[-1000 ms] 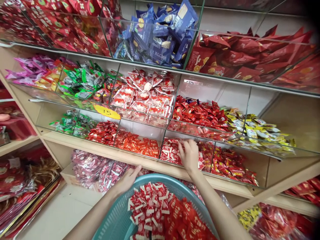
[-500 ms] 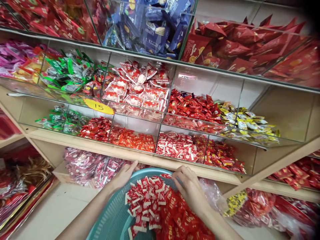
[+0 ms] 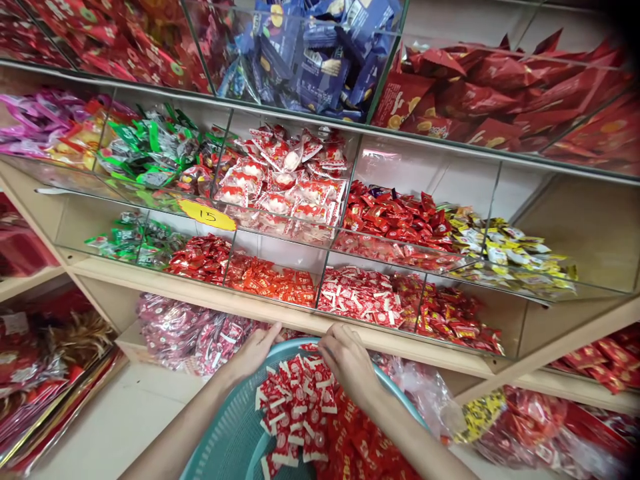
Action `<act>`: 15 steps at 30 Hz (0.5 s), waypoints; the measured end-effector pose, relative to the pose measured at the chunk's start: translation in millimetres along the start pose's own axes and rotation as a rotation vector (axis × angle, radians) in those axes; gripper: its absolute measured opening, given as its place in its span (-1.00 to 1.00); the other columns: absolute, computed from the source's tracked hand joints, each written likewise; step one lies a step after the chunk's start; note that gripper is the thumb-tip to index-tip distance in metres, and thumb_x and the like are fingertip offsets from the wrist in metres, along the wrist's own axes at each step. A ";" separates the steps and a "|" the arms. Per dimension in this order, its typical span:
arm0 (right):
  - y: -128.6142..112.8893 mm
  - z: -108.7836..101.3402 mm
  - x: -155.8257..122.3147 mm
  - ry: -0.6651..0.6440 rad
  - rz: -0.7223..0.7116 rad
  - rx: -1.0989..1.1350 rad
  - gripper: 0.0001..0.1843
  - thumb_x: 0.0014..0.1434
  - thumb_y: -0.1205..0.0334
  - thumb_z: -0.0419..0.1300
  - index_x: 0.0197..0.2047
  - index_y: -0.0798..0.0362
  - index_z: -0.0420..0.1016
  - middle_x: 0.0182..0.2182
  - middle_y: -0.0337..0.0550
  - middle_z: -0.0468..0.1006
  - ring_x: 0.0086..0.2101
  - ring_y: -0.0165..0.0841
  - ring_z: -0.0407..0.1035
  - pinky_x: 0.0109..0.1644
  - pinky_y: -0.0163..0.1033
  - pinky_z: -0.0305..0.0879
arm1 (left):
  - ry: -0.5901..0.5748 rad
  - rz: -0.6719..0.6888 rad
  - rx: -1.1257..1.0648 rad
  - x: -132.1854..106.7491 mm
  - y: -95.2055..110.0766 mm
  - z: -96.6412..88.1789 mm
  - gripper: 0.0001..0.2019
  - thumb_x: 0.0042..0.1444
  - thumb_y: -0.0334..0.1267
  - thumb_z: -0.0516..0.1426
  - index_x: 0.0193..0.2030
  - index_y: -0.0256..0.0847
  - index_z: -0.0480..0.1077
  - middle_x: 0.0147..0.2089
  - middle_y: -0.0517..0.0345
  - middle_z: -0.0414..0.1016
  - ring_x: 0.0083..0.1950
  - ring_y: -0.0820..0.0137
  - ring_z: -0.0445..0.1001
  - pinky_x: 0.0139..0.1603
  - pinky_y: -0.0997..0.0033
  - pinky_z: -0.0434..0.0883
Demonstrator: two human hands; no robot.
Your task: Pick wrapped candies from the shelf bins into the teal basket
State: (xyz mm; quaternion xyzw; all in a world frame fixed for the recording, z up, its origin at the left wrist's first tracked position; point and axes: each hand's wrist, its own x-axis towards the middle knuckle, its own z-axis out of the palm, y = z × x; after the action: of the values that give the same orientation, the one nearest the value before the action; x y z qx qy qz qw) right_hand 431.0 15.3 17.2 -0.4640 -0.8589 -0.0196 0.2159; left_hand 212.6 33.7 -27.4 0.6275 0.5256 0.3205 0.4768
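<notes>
The red and white candies [image 3: 295, 400] sit in the green basket [image 3: 220, 430], just below the right hand [image 3: 345, 357] and to its left. That hand is over the basket's far side. Its fingers are bent and close together, but I can't tell if a candy is inside. The left hand [image 3: 255, 348] is at the rim, its grip hidden. Bright red candies [image 3: 357, 443] lie beside the right arm.
</notes>
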 end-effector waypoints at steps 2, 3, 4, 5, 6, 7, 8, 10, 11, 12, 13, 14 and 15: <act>-0.3 2.5 0.7 -0.001 0.000 -0.007 -0.83 0.22 0.29 0.02 -0.37 0.02 0.38 -0.38 -0.19 0.35 -0.30 -0.35 0.22 -0.26 -0.26 0.10 | -0.001 0.003 0.002 0.5 -0.2 -0.1 -0.32 0.14 0.18 -0.22 -0.44 -0.32 0.51 -0.52 0.13 0.53 -0.45 0.33 0.41 -0.29 0.44 0.26; -0.3 3.7 0.8 -0.001 -0.002 -0.009 -0.83 0.22 0.28 0.02 -0.38 0.02 0.38 -0.38 -0.19 0.34 -0.30 -0.35 0.22 -0.26 -0.26 0.10 | -0.004 0.002 0.002 0.6 -0.2 -0.2 -0.32 0.14 0.18 -0.22 -0.43 -0.32 0.51 -0.52 0.13 0.53 -0.45 0.34 0.41 -0.30 0.44 0.26; -0.3 5.1 0.6 -0.002 -0.004 -0.007 -0.83 0.22 0.28 0.01 -0.38 0.02 0.38 -0.38 -0.19 0.34 -0.30 -0.35 0.22 -0.26 -0.26 0.09 | -0.006 -0.003 -0.001 0.7 -0.1 -0.4 -0.33 0.14 0.18 -0.22 -0.42 -0.32 0.52 -0.52 0.14 0.53 -0.45 0.34 0.42 -0.30 0.44 0.26; -0.2 6.7 0.3 -0.005 -0.005 -0.003 -0.82 0.23 0.28 0.01 -0.38 0.02 0.38 -0.38 -0.19 0.35 -0.30 -0.35 0.22 -0.26 -0.26 0.10 | -0.009 -0.008 -0.007 0.6 0.2 -0.5 -0.33 0.15 0.17 -0.22 -0.40 -0.32 0.52 -0.52 0.14 0.53 -0.46 0.34 0.41 -0.31 0.44 0.26; 0.0 8.4 -0.2 -0.009 -0.004 0.005 -0.82 0.23 0.28 0.01 -0.38 0.02 0.38 -0.38 -0.20 0.35 -0.30 -0.35 0.22 -0.26 -0.26 0.10 | -0.012 -0.015 -0.014 0.3 0.7 -0.6 -0.33 0.15 0.17 -0.22 -0.39 -0.32 0.53 -0.52 0.14 0.52 -0.46 0.34 0.41 -0.32 0.44 0.26; 0.2 10.1 -0.7 -0.015 0.001 0.015 -0.82 0.23 0.27 0.01 -0.38 0.01 0.38 -0.38 -0.20 0.35 -0.30 -0.36 0.22 -0.25 -0.26 0.10 | -0.015 -0.020 -0.022 0.0 1.3 -0.7 -0.33 0.15 0.17 -0.22 -0.37 -0.31 0.53 -0.52 0.15 0.52 -0.47 0.35 0.41 -0.33 0.44 0.26; 0.4 11.8 -1.2 -0.020 0.009 0.025 -0.82 0.22 0.27 0.02 -0.38 0.01 0.38 -0.39 -0.21 0.35 -0.31 -0.36 0.22 -0.25 -0.26 0.10 | -0.017 -0.021 -0.029 -0.5 2.1 -0.7 -0.33 0.14 0.17 -0.22 -0.36 -0.31 0.53 -0.52 0.15 0.52 -0.47 0.35 0.41 -0.33 0.44 0.26; 1.0 14.1 -1.8 -0.027 0.025 0.044 -0.85 0.21 0.27 0.04 -0.37 0.00 0.39 -0.39 -0.21 0.35 -0.31 -0.36 0.23 -0.25 -0.26 0.11 | -0.021 -0.023 -0.041 -1.4 3.8 -0.6 -0.33 0.14 0.18 -0.22 -0.38 -0.31 0.53 -0.53 0.15 0.52 -0.48 0.36 0.40 -0.34 0.44 0.26; 1.4 14.3 -1.7 -0.026 0.031 0.052 -0.87 0.20 0.27 0.06 -0.36 0.00 0.40 -0.38 -0.21 0.35 -0.30 -0.36 0.23 -0.24 -0.26 0.12 | -0.024 -0.023 -0.046 -1.8 4.6 -0.4 -0.33 0.14 0.18 -0.22 -0.39 -0.31 0.52 -0.53 0.14 0.52 -0.48 0.36 0.40 -0.34 0.45 0.27; 2.0 13.6 -1.2 -0.020 0.033 0.060 -0.89 0.19 0.27 0.07 -0.33 -0.01 0.41 -0.37 -0.21 0.36 -0.29 -0.35 0.23 -0.24 -0.26 0.12 | -0.028 -0.022 -0.050 -2.1 5.2 -0.3 -0.33 0.13 0.19 -0.21 -0.41 -0.32 0.52 -0.52 0.14 0.52 -0.48 0.36 0.40 -0.35 0.45 0.27; 3.0 11.8 -0.2 -0.012 0.031 0.067 -0.90 0.19 0.27 0.08 -0.31 -0.01 0.42 -0.36 -0.20 0.36 -0.28 -0.35 0.24 -0.24 -0.26 0.13 | -0.032 -0.021 -0.053 -2.1 5.6 -0.1 -0.32 0.13 0.19 -0.21 -0.43 -0.32 0.52 -0.52 0.13 0.53 -0.48 0.36 0.40 -0.35 0.46 0.27; 4.3 8.6 1.3 0.000 0.026 0.075 -0.89 0.19 0.26 0.08 -0.29 -0.01 0.43 -0.35 -0.19 0.36 -0.28 -0.34 0.24 -0.23 -0.26 0.13 | -0.035 -0.019 -0.056 -1.9 5.5 0.1 -0.32 0.13 0.19 -0.21 -0.44 -0.32 0.51 -0.52 0.13 0.53 -0.48 0.36 0.40 -0.36 0.46 0.27; 6.4 4.2 3.2 0.017 0.022 0.081 -0.89 0.19 0.26 0.07 -0.28 -0.01 0.43 -0.34 -0.19 0.37 -0.27 -0.34 0.24 -0.23 -0.25 0.13 | -0.036 -0.017 -0.057 -1.6 5.2 0.3 -0.32 0.13 0.19 -0.21 -0.44 -0.32 0.51 -0.51 0.13 0.53 -0.48 0.36 0.40 -0.36 0.46 0.27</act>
State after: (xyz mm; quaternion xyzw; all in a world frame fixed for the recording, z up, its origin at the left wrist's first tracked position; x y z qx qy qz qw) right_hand 433.2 22.5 13.5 -0.4641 -0.8519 0.0135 0.2421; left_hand 214.3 32.1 -22.4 0.6148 0.5128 0.3202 0.5065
